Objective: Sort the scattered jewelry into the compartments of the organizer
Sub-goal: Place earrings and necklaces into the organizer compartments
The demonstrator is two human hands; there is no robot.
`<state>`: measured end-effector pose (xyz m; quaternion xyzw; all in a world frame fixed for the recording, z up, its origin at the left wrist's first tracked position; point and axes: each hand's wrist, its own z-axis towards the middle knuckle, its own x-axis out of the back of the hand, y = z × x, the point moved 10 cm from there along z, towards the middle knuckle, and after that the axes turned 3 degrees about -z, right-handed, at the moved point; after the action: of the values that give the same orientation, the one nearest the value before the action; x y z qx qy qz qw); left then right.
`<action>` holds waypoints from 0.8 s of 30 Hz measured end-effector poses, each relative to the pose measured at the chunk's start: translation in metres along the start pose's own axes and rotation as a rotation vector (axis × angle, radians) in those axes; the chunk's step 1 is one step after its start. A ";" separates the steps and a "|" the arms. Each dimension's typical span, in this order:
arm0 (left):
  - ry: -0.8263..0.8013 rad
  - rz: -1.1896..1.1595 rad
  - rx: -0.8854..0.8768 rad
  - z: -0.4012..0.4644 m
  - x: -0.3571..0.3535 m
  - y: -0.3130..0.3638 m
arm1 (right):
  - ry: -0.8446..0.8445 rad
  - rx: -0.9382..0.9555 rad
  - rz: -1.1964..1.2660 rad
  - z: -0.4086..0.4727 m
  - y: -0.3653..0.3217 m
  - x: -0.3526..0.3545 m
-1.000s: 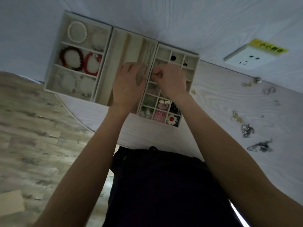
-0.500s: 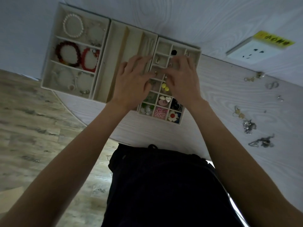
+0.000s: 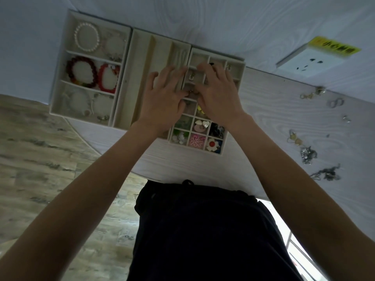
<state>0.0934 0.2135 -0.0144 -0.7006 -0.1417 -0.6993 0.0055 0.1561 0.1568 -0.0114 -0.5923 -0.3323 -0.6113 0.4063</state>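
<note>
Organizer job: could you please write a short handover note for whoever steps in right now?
Left hand: fingers spread, resting over the middle tray and the grid tray's edge.
Right hand: fingers spread over the grid tray; whether either hand holds a piece is hidden.
Done: bracelets fill the left tray; several grid cells hold small pieces.
Left: loose jewelry lies scattered on the table to the right, unsorted.
</note>
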 end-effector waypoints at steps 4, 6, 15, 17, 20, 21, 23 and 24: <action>0.001 -0.020 -0.034 0.000 -0.001 0.000 | -0.001 -0.020 0.027 0.002 0.001 -0.003; -0.007 -0.016 -0.050 0.000 -0.003 0.000 | -0.010 -0.017 0.034 0.005 -0.002 -0.004; 0.007 0.021 -0.082 0.003 -0.002 -0.001 | -0.040 -0.072 0.097 0.008 0.001 -0.003; 0.019 0.005 -0.084 0.004 -0.001 -0.002 | -0.029 -0.063 0.124 0.002 0.001 -0.002; 0.022 0.018 -0.092 0.003 -0.001 -0.001 | -0.024 -0.032 0.150 -0.008 0.000 -0.002; 0.026 0.021 -0.098 0.003 -0.001 0.000 | -0.026 -0.028 0.144 -0.010 0.001 -0.002; 0.028 0.024 -0.105 0.004 0.000 0.001 | -0.024 -0.024 0.125 -0.012 0.001 -0.002; 0.025 0.027 -0.102 0.004 0.000 0.000 | -0.020 -0.021 0.121 -0.013 0.001 -0.002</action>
<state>0.0971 0.2141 -0.0146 -0.6930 -0.0966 -0.7142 -0.0191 0.1508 0.1454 -0.0142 -0.6215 -0.2936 -0.5831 0.4330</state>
